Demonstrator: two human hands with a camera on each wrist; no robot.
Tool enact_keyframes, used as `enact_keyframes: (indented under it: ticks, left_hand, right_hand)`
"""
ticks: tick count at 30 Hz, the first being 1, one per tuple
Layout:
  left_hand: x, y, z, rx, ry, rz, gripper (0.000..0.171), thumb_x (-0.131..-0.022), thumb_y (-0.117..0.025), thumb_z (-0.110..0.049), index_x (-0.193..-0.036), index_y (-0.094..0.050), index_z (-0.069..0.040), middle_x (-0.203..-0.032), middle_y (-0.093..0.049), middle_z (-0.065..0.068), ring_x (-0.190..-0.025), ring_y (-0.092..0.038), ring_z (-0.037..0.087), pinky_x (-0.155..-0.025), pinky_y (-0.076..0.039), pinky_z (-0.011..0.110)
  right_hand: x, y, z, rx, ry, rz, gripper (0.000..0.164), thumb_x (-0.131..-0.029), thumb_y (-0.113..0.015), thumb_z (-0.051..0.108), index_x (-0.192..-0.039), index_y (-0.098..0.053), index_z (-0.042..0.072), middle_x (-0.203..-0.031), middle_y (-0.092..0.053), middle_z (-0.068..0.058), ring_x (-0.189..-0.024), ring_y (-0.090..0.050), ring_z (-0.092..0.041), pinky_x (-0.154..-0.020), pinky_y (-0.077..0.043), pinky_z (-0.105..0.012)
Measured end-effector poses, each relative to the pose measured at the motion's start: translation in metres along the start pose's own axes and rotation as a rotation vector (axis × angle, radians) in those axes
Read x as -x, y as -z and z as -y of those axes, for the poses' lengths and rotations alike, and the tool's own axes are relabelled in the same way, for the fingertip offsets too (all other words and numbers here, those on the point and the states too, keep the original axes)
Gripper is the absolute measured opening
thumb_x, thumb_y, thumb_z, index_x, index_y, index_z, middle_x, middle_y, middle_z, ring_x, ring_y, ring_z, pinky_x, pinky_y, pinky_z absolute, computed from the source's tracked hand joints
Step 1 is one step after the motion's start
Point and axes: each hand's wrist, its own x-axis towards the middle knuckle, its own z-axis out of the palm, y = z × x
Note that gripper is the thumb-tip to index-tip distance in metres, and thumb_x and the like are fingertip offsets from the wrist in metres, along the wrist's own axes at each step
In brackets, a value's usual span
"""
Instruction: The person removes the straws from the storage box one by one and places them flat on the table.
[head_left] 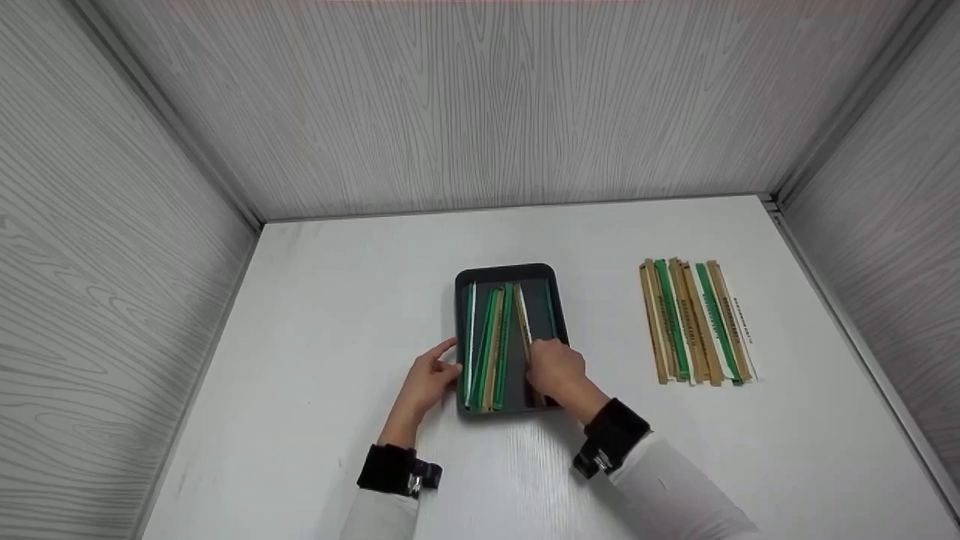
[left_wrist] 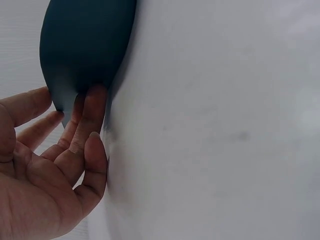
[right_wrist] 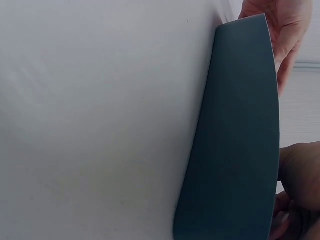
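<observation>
A dark rectangular tray (head_left: 504, 414) lies on the white table in the head view, holding several long, narrow paper-wrapped sticks (head_left: 491, 349) in green, brown and white. At its near left side is my left hand (head_left: 427, 384), its fingertips touching the outer wall; in the left wrist view the fingers (left_wrist: 93, 112) lie against that wall. My right hand (head_left: 556, 369) reaches over the right rim with curled fingers pointing down into the tray. It grips a brown and white stick pair (head_left: 523, 315), whose upper part sticks out beyond the hand. The right fingertips are mostly hidden behind the tray wall.
To the right of the tray, a loose row of wrapped sticks (head_left: 694, 322) in brown, green and white lies on the table (head_left: 337, 300). Grey wood-grain panels (head_left: 480, 105) stand at the back and on both sides.
</observation>
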Motion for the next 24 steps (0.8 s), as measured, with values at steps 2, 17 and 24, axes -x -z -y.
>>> enact_keyframes:
  ticks: [2,17,24]
  left_hand:
    - [0.0,0.0,0.0,0.0,0.004,-0.003,0.051,-0.094,-0.061,-0.006,-0.144,-0.05,-0.01,-0.082,-0.06,0.008,-0.074,-0.055,0.017,-0.064,-0.044,0.029]
    - [0.0,0.001,0.003,-0.008,0.004,-0.01,0.051,-0.095,-0.061,-0.007,-0.145,-0.05,-0.011,-0.08,-0.057,0.007,-0.073,-0.052,0.017,-0.064,-0.042,0.03]
    - [0.001,0.001,0.001,-0.012,0.007,-0.002,0.051,-0.095,-0.061,-0.009,-0.145,-0.05,-0.012,-0.082,-0.059,0.007,-0.074,-0.053,0.018,-0.066,-0.043,0.03]
  right_hand:
    - [0.0,0.0,-0.001,-0.023,0.004,0.001,0.018,-0.082,-0.068,0.007,-0.067,-0.06,0.01,-0.069,-0.064,-0.007,-0.06,-0.062,-0.018,-0.047,-0.049,-0.037]
    - [0.009,0.037,-0.019,-0.25,-0.013,-0.05,0.012,-0.084,-0.064,0.007,-0.093,-0.066,-0.001,-0.068,-0.059,-0.005,-0.057,-0.056,-0.016,-0.05,-0.044,-0.031]
    - [0.015,0.059,-0.065,-0.341,-0.03,-0.121,0.038,-0.089,-0.061,0.009,-0.123,-0.061,-0.008,-0.089,-0.068,-0.013,-0.074,-0.063,-0.023,-0.067,-0.051,-0.04]
